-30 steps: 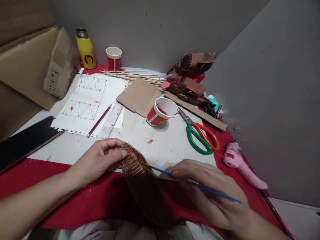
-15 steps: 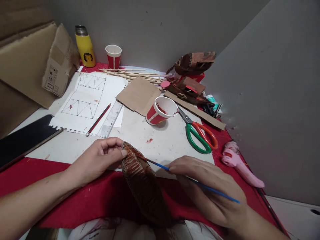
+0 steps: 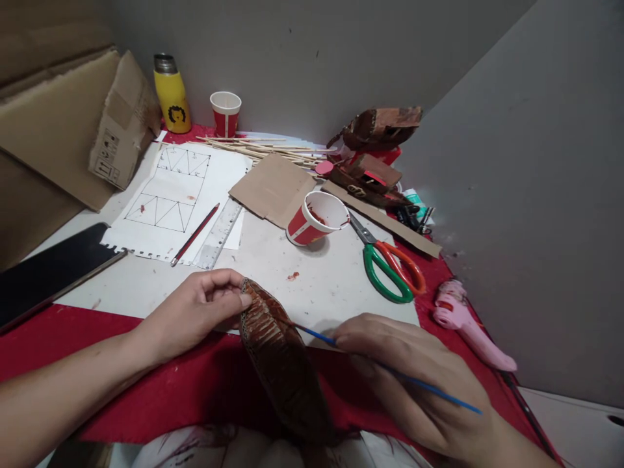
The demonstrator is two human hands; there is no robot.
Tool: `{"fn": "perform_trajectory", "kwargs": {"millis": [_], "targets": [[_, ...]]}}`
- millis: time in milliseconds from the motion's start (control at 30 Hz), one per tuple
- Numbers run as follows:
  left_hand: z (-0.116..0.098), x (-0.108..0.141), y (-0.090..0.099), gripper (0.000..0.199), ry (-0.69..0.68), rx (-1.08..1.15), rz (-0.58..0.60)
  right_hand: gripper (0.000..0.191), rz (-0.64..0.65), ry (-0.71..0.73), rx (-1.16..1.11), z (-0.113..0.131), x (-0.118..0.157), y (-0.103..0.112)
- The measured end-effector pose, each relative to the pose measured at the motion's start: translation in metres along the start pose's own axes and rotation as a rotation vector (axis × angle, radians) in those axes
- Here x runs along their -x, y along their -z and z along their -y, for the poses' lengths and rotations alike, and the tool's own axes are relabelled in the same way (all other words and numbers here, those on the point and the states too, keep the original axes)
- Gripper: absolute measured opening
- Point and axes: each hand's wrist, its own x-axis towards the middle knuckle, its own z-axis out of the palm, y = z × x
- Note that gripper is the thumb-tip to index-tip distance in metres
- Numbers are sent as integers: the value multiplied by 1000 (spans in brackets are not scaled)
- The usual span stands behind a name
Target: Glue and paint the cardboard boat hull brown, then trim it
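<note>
My left hand pinches the upper left tip of a long brown painted cardboard piece, whose lower end hangs over the table's front edge. In my right hand is a thin blue paintbrush, and its tip meets the upper right part of the brown piece. Streaky reddish-brown paint covers the ridged upper surface. Behind the hands stands a red and white paper cup with brown-red paint inside. Green and orange handled scissors lie to its right.
A drawing sheet, pencil, ruler and phone are at left. Cardboard and wooden sticks lie behind. A yellow bottle, second cup, brown models and pink glue gun stand around the edges.
My right hand has moved slightly right and down, and the brush tip has shifted down along the brown piece. My left hand keeps its pinch. The whole view has shifted a little.
</note>
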Motion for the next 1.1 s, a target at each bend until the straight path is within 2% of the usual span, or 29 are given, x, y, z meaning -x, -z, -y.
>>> {"fn": "perform_trajectory", "kwargs": {"millis": [133, 267, 467, 567, 733, 900, 1033, 1100], "targets": [[0, 1, -1, 28, 1, 10, 7, 28, 31, -40, 38, 3, 0, 3], [0, 1, -1, 26, -11, 3, 10, 33, -10, -2, -9, 2, -2, 4], [1, 1, -1, 27, -10, -4, 12, 27, 35, -6, -20, 1, -1, 6], [2, 0, -1, 27, -12, 1, 19, 28, 4, 7, -62, -1, 1, 5], [4, 0, 1, 25, -24, 34, 40, 33, -130, 24, -50, -4, 5, 2], [4, -1, 1, 24, -23, 54, 57, 29, 1, 9, -33, -4, 3, 3], [3, -1, 1, 23, -30, 40, 49, 33, -44, 37, -23, -2, 3, 4], [3, -2, 0, 23, -30, 37, 40, 30, -47, -1, 3, 2, 4, 3]]}}
